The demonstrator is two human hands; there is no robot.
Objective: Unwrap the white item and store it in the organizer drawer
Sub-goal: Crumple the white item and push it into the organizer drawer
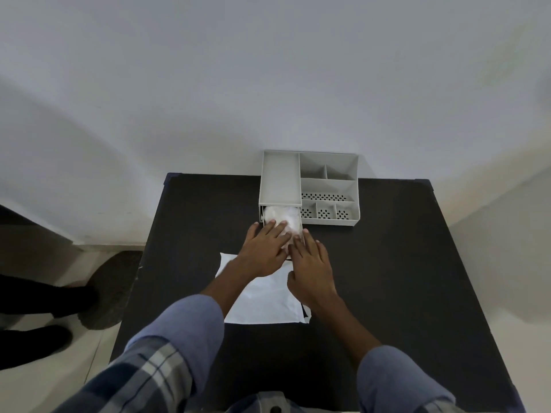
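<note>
White item lies in the open organizer drawer, at twelve o'clock from both hands; left hand nearer, right hand beside; fingers flat, gripping nothing.

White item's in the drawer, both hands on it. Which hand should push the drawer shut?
Probably the right hand: it sits at the open drawer's front corner, while the left hand lies flat over the white item and must lift clear first.
</note>
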